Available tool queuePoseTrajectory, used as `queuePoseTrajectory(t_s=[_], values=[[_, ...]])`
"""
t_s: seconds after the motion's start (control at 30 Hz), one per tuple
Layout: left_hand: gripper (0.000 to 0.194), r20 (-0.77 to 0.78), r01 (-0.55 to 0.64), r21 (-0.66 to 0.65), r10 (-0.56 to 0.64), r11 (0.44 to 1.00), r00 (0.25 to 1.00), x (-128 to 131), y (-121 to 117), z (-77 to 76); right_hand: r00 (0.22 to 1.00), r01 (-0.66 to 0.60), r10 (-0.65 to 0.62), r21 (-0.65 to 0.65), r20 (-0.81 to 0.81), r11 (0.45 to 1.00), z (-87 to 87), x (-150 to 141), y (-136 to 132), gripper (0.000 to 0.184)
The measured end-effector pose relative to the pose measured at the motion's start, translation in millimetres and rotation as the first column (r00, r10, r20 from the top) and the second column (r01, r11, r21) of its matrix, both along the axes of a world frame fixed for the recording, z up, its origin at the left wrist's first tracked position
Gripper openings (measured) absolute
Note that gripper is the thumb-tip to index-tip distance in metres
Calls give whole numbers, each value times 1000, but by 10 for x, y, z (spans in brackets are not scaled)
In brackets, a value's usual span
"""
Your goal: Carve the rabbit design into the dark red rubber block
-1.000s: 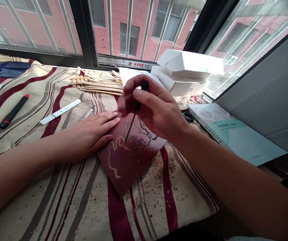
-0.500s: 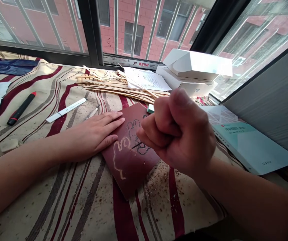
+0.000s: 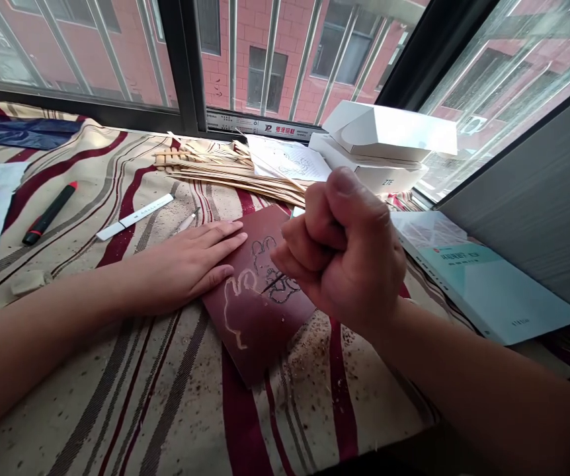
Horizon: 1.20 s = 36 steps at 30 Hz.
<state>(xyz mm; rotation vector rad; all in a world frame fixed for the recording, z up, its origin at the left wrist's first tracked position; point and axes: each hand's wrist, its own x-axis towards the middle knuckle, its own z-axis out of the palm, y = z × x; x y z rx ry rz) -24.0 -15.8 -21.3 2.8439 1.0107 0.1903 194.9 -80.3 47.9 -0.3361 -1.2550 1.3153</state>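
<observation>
A reddish-brown board (image 3: 265, 337) lies at an angle on the striped cloth. Pale carved lines (image 3: 227, 316) form part of a figure on its left side, and dark outlines (image 3: 264, 248) show farther right, partly behind my right hand. My left hand (image 3: 186, 264) rests flat, fingers stretched over the board's left edge. Closed in a fist, my right hand (image 3: 347, 258) grips a thin carving tool (image 3: 271, 285). Its dark tip meets the board beside the pale lines; the handle is hidden in my fingers.
Behind the board lie thin wooden strips (image 3: 230, 177), a drawn-on paper (image 3: 289, 158) and a white box (image 3: 389, 142). A book (image 3: 493, 284) is at right. A white pen (image 3: 135, 217), a black-and-red marker (image 3: 49, 215) and an eraser-like lump (image 3: 30, 282) lie left. Crumbs speckle the cloth (image 3: 196, 396).
My right hand has shifted slightly left, with the tool's tip still at the pale lines. My left hand keeps its place on the board. The whole view has shifted a little.
</observation>
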Motion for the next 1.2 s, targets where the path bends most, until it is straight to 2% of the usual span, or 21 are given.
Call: queuePoseTrajectory(t_s=[0.07,0.17,0.23,0.43,0.6,0.73,0.93,1.2], values=[[74,3,-7,-5,7,1000,1000,0,-5,6,998,29,-27,43,-56,999,-1,-36,0,55],[74,17,1,-9,-1,1000,1000,-11,-3,6,997,67,-68,-21,-37,998,8,-51,-13,51],[75,19,15,-12,-15,1000,1000,-19,3,1,998,57,-58,-64,-14,996,23,-42,-31,53],[71,21,11,-9,-11,1000,1000,-26,14,-8,998,66,-65,-23,18,998,44,-33,-57,60],[75,7,16,-19,-16,1000,1000,-37,14,4,998,46,-48,-61,-33,997,12,17,3,61],[75,20,5,-13,-5,1000,1000,-36,10,0,998,22,-24,-39,-60,999,-12,21,29,64],[76,7,1,-26,-1,1000,1000,-13,-3,22,990,143,-142,-82,7,986,41,-38,-39,62],[71,30,11,-27,-10,1000,1000,-11,-4,38,972,235,-234,-27,29,972,-5,-87,-91,57]])
